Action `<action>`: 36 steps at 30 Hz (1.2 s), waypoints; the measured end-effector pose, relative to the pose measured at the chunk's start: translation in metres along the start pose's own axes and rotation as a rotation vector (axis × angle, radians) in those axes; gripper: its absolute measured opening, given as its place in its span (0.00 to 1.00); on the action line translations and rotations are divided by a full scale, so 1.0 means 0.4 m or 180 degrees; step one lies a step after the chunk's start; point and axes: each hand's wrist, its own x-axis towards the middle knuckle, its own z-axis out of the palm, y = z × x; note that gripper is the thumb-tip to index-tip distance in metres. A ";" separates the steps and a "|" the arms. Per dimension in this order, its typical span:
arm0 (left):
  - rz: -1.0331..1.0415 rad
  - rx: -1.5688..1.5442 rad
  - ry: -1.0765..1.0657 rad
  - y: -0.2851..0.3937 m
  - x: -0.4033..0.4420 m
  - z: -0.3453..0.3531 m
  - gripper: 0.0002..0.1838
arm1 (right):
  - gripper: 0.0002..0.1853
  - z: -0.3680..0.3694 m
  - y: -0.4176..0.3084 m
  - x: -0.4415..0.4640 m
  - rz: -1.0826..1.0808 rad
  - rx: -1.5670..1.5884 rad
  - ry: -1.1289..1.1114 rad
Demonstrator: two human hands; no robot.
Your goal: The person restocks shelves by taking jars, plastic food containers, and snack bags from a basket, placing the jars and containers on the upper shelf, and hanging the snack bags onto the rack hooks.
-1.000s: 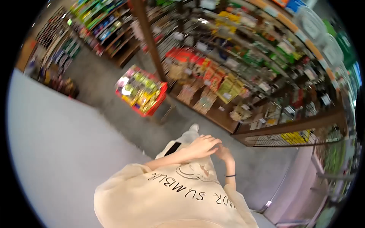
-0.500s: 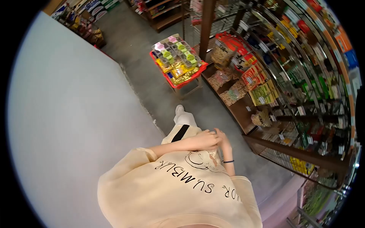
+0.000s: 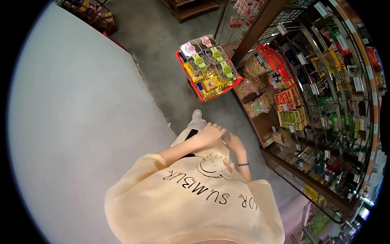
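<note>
My left hand [image 3: 212,134] hangs in front of my waist, its fingers loosely bent and a little apart, with nothing visible in it. Close beside it is my right hand [image 3: 234,144], fingers slightly curled and spread, also holding nothing I can see. A dark band [image 3: 243,164] circles the right wrist. Both hands are over the cream shirt [image 3: 191,199] and light trousers I wear. Ahead of them on the floor stands a red-rimmed basket [image 3: 240,80] on a stand. Clear plastic boxes [image 3: 216,54] with pink and green labels lie in it, above gold and yellow packets [image 3: 213,84].
To the left runs a pale wall [image 3: 81,114]. Along the right stands a wire rack [image 3: 325,93] of packaged goods with price tags. Bagged snacks [image 3: 256,106] sit on its low wooden ledge. Grey floor [image 3: 162,61] leads between them to a far wooden shelf [image 3: 195,10].
The basket and rack appear nearer and shifted to the right. My hands, overlapping before, are now slightly apart, the left one a little farther forward.
</note>
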 end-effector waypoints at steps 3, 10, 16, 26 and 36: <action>-0.0145 -0.0140 0.0013 -0.086 -0.028 -0.032 0.22 | 0.27 -0.017 -0.102 0.090 -0.0330 0.0227 0.0042; -0.0408 -0.0366 -0.0056 -0.236 -0.085 -0.080 0.20 | 0.23 0.019 -0.278 0.223 -0.0904 0.0261 0.0236; -0.0224 -0.0528 0.0039 -0.313 -0.071 -0.093 0.19 | 0.23 0.049 -0.325 0.237 -0.0858 0.0174 0.0163; -0.0569 -0.0758 0.0332 -0.365 0.017 -0.126 0.21 | 0.23 0.015 -0.261 0.239 -0.0626 0.0337 0.0291; -0.1501 -0.3332 0.0806 -0.455 0.219 -0.064 0.19 | 0.25 -0.153 -0.178 0.402 -0.1092 0.0606 0.1200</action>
